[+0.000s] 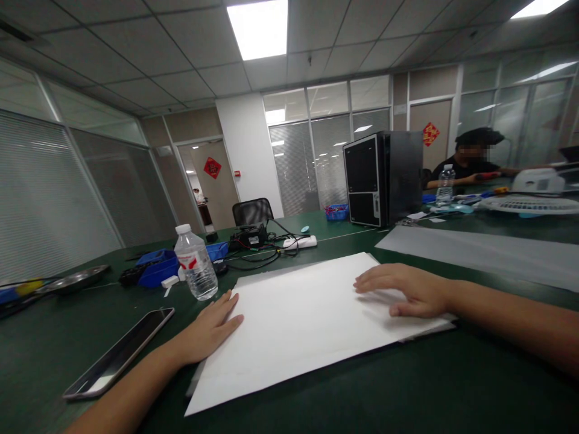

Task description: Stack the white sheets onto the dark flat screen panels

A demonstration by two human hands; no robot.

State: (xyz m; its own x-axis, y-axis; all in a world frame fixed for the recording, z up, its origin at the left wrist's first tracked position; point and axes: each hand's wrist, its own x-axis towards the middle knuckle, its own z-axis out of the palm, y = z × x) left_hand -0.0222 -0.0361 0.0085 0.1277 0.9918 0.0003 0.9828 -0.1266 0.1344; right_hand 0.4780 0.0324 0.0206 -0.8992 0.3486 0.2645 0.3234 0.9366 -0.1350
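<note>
A large white sheet of paper (298, 325) lies on the green table in front of me, with the edges of other sheets showing beneath it. My left hand (205, 328) rests at the sheet's left edge, fingers stretched out and thumb on the paper. Over the right part of the paper is my right hand (407, 289), its fingers extended and thumb apart. It casts a shadow on the sheet; whether the fingertips touch it I cannot tell. Neither hand grips anything.
Left of the paper are a phone (122, 352) and an upright water bottle (196, 265). Behind it lie black cables (257, 259) and a white power strip (299, 242). A computer tower (384, 178) stands at the back. A translucent sheet (488, 253) lies right; a person (470, 160) sits beyond.
</note>
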